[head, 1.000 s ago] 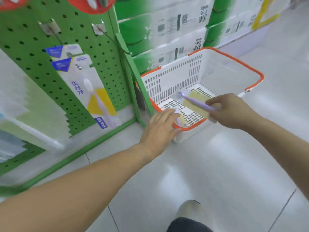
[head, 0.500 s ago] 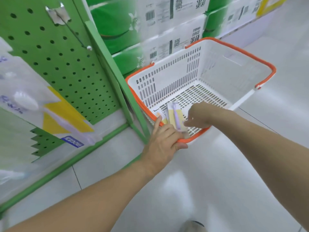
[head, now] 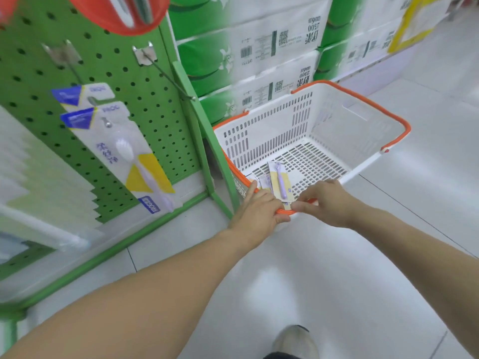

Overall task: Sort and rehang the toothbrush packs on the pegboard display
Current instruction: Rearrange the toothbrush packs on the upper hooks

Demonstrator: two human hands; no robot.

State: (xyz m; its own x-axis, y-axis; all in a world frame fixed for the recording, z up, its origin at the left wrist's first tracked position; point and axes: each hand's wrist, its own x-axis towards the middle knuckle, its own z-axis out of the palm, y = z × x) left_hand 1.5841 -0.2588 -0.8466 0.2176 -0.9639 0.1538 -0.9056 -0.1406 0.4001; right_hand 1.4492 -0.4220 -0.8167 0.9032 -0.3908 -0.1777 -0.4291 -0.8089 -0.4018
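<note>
Head view: a white basket (head: pixel 272 130) sits on the floor. The left hand (head: pixel 255 211) grips its near orange rim. The right hand (head: pixel 328 203) pinches a purple toothbrush pack (head: pixel 281 181) lying inside the basket's near corner.

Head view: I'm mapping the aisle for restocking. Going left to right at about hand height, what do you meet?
Hanging toothbrush packs on the green pegboard → green upright post → left hand on the basket's orange rim → purple toothbrush pack in the white basket → right hand.
</note>
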